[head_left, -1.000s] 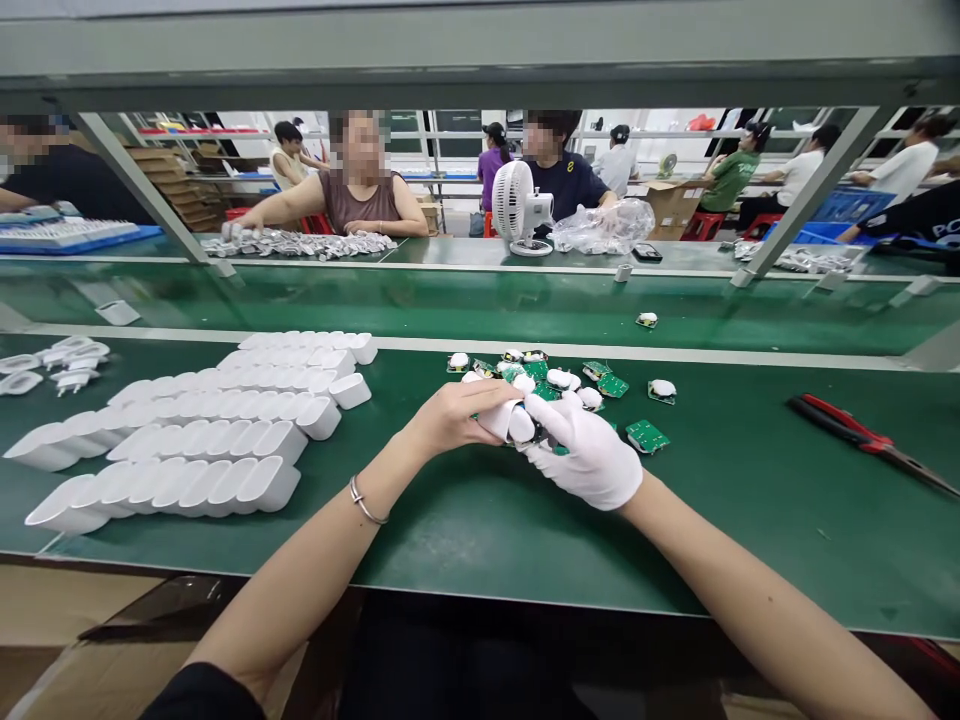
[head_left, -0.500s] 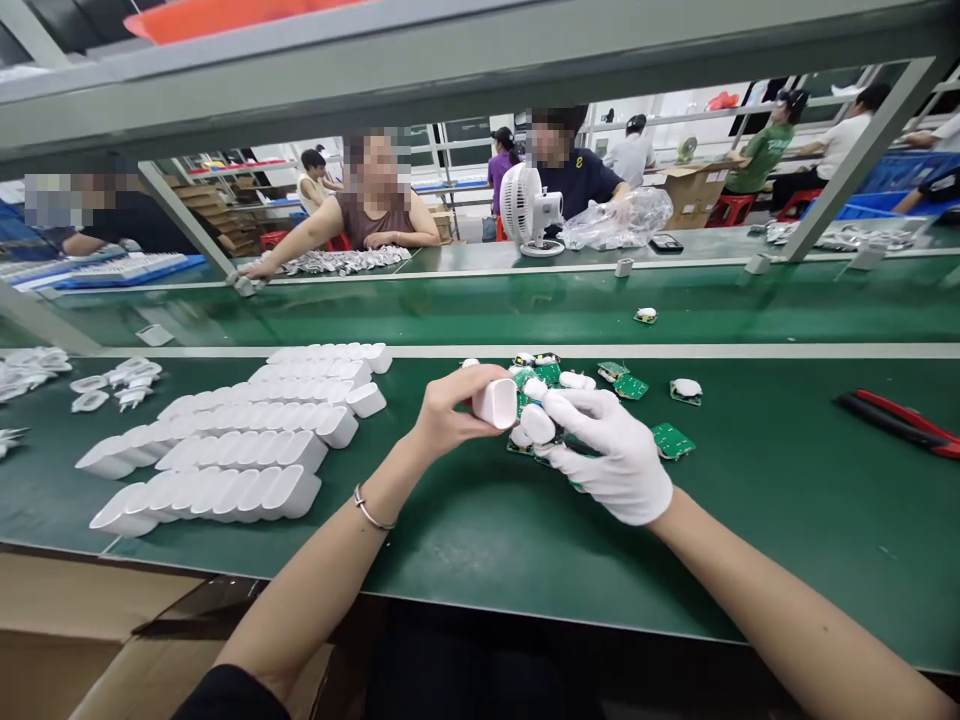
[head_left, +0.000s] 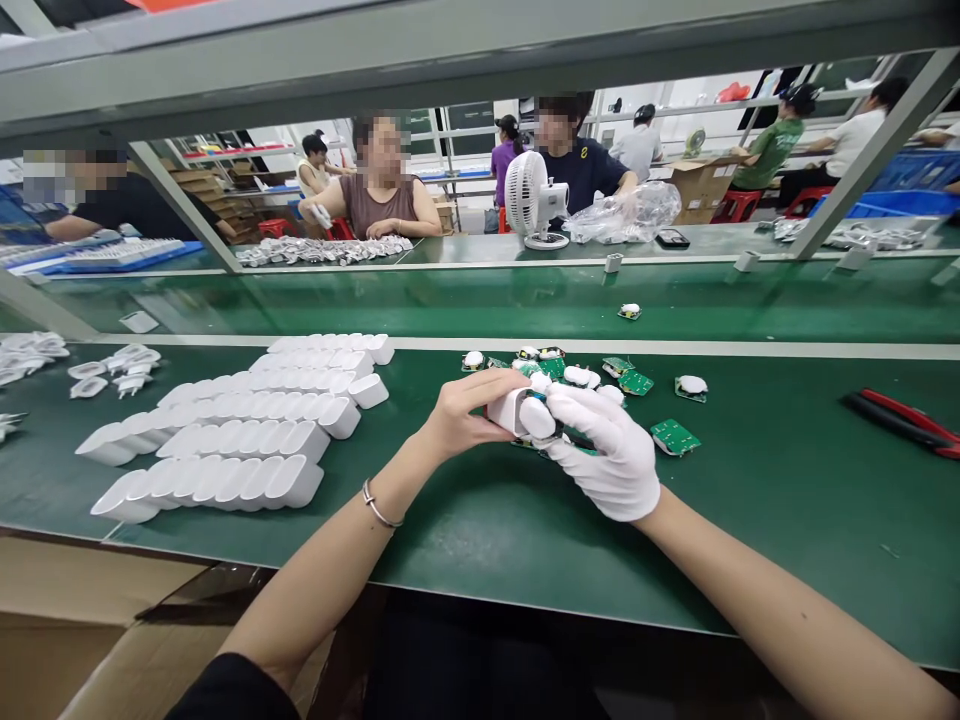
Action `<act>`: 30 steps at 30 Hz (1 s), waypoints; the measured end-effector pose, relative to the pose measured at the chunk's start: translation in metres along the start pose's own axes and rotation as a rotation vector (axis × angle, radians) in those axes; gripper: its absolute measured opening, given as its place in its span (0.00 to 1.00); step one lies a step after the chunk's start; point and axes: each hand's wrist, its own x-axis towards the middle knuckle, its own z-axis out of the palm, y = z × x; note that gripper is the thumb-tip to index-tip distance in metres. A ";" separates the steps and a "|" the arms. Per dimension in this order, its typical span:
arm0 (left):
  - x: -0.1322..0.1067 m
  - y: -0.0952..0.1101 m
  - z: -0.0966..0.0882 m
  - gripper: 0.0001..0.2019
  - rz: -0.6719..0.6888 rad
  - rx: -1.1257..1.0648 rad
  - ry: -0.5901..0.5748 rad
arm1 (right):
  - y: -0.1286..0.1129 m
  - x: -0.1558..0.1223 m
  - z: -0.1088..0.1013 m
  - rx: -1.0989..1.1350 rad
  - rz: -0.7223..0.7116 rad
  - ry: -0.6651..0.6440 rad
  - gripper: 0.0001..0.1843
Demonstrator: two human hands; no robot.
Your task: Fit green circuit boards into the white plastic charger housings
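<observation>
My bare left hand point(head_left: 463, 412) grips a white plastic housing point(head_left: 507, 414), its open end turned to the right. My right hand point(head_left: 604, 450), in a white glove, pinches a circuit board with a white pad point(head_left: 537, 419) against the mouth of that housing. Whether the board has entered the housing I cannot tell, as the fingers cover part of it. Just behind both hands lies a loose group of green circuit boards point(head_left: 553, 368), some with white pads. Another board point(head_left: 675, 437) rests beside the right glove.
Rows of white housings point(head_left: 225, 485) stand on the green bench at left, with white plug parts point(head_left: 131, 370) beyond. Red-and-black pliers point(head_left: 900, 420) lie at right. A green conveyor point(head_left: 450, 300) runs behind the bench. Across it, several people sit near a white fan point(head_left: 529, 200).
My hands have come together, bringing the housing's mouth against the padded board. Across the conveyor, a co-worker's arm has drawn back from the belt and now holds a white piece.
</observation>
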 end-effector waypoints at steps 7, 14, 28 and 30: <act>-0.001 -0.001 -0.001 0.26 0.068 0.008 -0.023 | 0.007 -0.001 0.006 -0.128 -0.232 0.053 0.25; -0.001 0.000 -0.002 0.24 0.000 0.047 -0.037 | 0.002 -0.001 0.007 -0.221 -0.101 -0.047 0.20; -0.002 0.025 0.019 0.27 -0.093 -0.033 0.030 | -0.005 0.005 0.013 0.846 0.744 -0.136 0.31; -0.004 0.024 0.019 0.27 -0.085 -0.054 0.006 | -0.005 0.003 0.017 0.865 0.742 -0.101 0.27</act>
